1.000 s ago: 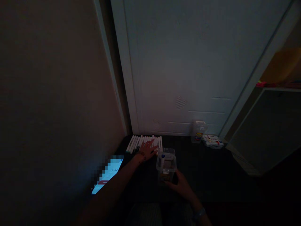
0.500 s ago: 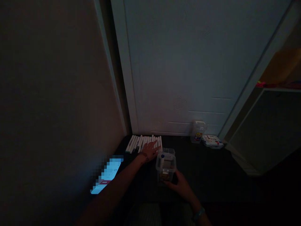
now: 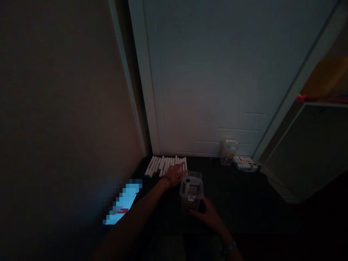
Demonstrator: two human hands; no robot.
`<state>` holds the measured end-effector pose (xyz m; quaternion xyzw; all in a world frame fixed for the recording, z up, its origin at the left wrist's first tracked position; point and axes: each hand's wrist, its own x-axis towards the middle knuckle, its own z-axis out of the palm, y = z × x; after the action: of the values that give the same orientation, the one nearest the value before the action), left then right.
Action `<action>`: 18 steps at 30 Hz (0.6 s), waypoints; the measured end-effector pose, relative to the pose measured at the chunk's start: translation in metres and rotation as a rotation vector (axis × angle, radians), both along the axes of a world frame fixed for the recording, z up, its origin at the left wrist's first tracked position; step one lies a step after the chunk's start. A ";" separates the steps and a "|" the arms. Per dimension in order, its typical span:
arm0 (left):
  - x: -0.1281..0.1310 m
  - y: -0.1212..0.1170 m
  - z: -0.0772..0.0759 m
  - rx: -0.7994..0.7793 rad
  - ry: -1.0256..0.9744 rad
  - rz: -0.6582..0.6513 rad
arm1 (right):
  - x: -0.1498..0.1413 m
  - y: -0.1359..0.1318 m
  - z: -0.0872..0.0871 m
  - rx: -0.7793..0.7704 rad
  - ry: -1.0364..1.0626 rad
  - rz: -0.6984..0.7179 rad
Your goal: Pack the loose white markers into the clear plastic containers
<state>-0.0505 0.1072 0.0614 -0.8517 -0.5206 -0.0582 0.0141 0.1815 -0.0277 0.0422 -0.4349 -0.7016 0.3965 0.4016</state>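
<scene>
The room is very dark. A row of several white markers [image 3: 163,165] lies on the dark floor against a white door. My left hand [image 3: 176,173] rests on the right end of that row, fingers spread flat. A small clear plastic box [image 3: 191,192] stands just right of it, with one white marker with a blue cap upright inside. My right hand [image 3: 208,214] grips the near side of the box.
A lit phone screen [image 3: 123,203] lies on the floor at the left by a wall. A second clear box [image 3: 229,152] and a pack of markers [image 3: 245,163] sit at the foot of the door [image 3: 212,79]. A dark cabinet [image 3: 307,152] stands at the right.
My left hand has slid slightly rightward along the marker row, toward the box. The right hand and the box have barely moved.
</scene>
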 end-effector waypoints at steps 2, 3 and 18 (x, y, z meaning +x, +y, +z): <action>0.000 0.000 0.003 -0.013 -0.083 0.023 | 0.000 0.000 0.001 0.010 0.007 0.011; -0.001 -0.001 0.007 -0.025 -0.151 0.040 | 0.000 0.000 0.002 0.014 0.008 0.012; 0.039 -0.111 0.024 -0.283 -1.587 -0.154 | 0.000 0.000 0.003 -0.007 -0.025 0.063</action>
<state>-0.0110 -0.0042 0.0851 -0.5837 -0.3177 -0.5795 -0.4716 0.1817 -0.0279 0.0449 -0.4188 -0.7187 0.4059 0.3785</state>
